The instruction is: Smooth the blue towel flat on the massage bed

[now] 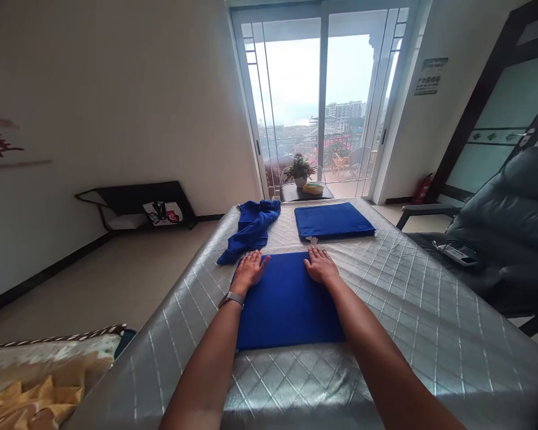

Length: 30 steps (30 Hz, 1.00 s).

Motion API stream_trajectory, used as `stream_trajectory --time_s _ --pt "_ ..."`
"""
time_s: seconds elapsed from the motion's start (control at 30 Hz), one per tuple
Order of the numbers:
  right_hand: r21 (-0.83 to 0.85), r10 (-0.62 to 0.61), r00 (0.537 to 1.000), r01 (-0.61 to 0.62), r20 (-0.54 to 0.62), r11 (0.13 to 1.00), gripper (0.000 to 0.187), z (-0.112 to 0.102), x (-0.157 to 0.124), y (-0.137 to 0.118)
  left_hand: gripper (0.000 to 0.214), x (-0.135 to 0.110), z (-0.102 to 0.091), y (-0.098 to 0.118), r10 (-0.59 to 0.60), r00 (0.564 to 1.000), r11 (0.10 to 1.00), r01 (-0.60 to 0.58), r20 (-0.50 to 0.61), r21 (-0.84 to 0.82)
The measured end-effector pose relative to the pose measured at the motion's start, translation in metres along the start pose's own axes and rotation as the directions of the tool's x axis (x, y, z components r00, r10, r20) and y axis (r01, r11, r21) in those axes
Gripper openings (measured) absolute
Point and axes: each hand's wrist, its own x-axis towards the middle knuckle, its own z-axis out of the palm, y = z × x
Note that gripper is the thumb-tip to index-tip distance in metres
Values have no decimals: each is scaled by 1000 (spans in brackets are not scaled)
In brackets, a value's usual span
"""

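A flat blue cloth rectangle (291, 304) lies in front of me on the quilted silver table cover (399, 334). My left hand (251, 270) rests flat on its far left corner, fingers stretched forward; a watch with a metal band (233, 297) is on that wrist. On the far right corner my right hand (321, 264) lies flat too, its fingers apart. Just beyond my right hand is a second folded blue cloth (334, 221), with a white tag at its near edge. A crumpled blue cloth (251, 230) lies beyond my left hand.
A black armchair (511, 209) stands at the right, with a white device (457, 253) on its seat. Past the table's far end, a potted plant (299, 170) sits on a small stand by the sliding glass door (323, 95). At lower left lies yellow cloth (36, 403).
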Motion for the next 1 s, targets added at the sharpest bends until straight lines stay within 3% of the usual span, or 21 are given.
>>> stream_trajectory --time_s 0.23,0.53,0.8,1.0 --pt "-27 17 1000 -16 21 999 71 0 1 0 67 0 -3 1 -89 996 996 89 -26 -10" --pt "-30 70 991 -67 116 997 71 -8 18 -3 69 -4 -4 4 -92 993 996 91 -72 -11" --pt "0 108 994 -108 -29 994 70 4 14 -10 72 -5 -6 5 -98 993 995 98 -61 -4" --pt "-18 77 997 -78 -21 997 74 4 16 -7 69 -5 -5 4 -79 995 997 80 -55 23"
